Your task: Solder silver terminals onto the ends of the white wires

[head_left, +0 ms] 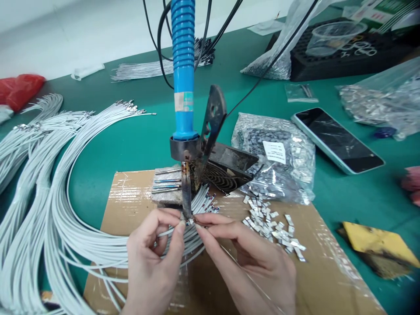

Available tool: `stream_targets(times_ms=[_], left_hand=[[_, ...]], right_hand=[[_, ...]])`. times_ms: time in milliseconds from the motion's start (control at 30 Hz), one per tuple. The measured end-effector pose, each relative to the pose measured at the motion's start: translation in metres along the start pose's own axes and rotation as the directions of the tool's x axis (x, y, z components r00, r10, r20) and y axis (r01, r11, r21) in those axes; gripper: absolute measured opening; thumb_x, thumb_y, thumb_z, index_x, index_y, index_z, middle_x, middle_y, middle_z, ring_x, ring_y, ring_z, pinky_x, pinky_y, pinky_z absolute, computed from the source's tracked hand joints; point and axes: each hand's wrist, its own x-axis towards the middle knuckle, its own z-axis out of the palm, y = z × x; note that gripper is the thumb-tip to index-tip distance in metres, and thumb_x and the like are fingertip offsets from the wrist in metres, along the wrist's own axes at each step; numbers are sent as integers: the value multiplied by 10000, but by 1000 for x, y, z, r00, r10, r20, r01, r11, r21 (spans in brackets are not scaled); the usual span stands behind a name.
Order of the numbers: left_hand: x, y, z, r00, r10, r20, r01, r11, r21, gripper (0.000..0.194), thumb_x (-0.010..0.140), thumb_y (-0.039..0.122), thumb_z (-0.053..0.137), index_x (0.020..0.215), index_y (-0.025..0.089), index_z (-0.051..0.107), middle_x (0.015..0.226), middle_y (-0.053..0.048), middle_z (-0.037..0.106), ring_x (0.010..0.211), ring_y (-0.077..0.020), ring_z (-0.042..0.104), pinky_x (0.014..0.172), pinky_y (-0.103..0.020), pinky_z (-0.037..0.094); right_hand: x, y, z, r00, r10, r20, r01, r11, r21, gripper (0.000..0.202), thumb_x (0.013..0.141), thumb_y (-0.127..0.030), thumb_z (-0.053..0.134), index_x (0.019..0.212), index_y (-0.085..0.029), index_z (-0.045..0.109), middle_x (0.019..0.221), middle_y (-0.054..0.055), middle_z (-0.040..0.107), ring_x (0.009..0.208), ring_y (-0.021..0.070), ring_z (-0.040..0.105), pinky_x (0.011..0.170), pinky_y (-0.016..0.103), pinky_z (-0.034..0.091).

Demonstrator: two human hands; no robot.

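Observation:
Under the tip of a blue-handled soldering iron [183,74], my left hand [157,258] pinches a small metal piece [190,222]. My right hand [246,258] meets it from the right, its thumb and fingers closed on the end of a thin solder-like wire [259,286] that runs back under the palm. The iron's tip touches or nearly touches the small piece. Behind and below my fingers lies a bundle of white cables [98,245], its ends beside the iron. Small silvery metal tabs [262,218] are scattered on the cardboard [127,192] right of the iron.
A black fan [226,175] stands behind the iron's tip. Further right are a plastic bag of parts [275,153], a phone [337,140] and a yellow sponge [380,243]. A black foam tray [348,65] is at the back right, and a red bag [22,89] at the far left.

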Motion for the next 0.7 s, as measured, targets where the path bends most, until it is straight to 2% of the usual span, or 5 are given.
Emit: stream_targets(times_ms=[167,333,467,700], left_hand=[[0,0,-1,1000,2,3,-2,1000,-7,115,840,224,739,727,223,716,858,-39,742,803,-189,691,530,-186,473],[1,-2,-1,1000,13,-1,-13,1000,-28,130,847,214,743,719,221,729,855,-49,740,810,-195,696,529,-186,479],[1,-4,-3,1000,24,1,-24,999,-33,126,844,209,750,720,222,733,849,-48,750,805,-196,694,544,-193,491],[1,-1,-3,1000,24,14,-23,999,-42,122,819,166,774,722,225,730,799,-25,756,787,-169,681,473,-158,403]], right_hand=[[0,0,0,999,-36,4,36,999,-32,138,883,-182,777,788,-281,789,931,1,860,837,202,825,783,259,650],[-1,0,2,997,-75,-6,75,996,-47,153,889,-152,768,825,-289,793,945,5,859,815,196,821,796,269,652],[-1,1,2,990,-143,14,143,988,-56,168,894,-119,759,861,-284,776,961,-12,855,834,166,821,809,227,639],[-1,3,3,987,-156,26,158,983,-90,165,894,-103,743,831,-255,760,940,-3,853,820,165,822,808,224,637]])
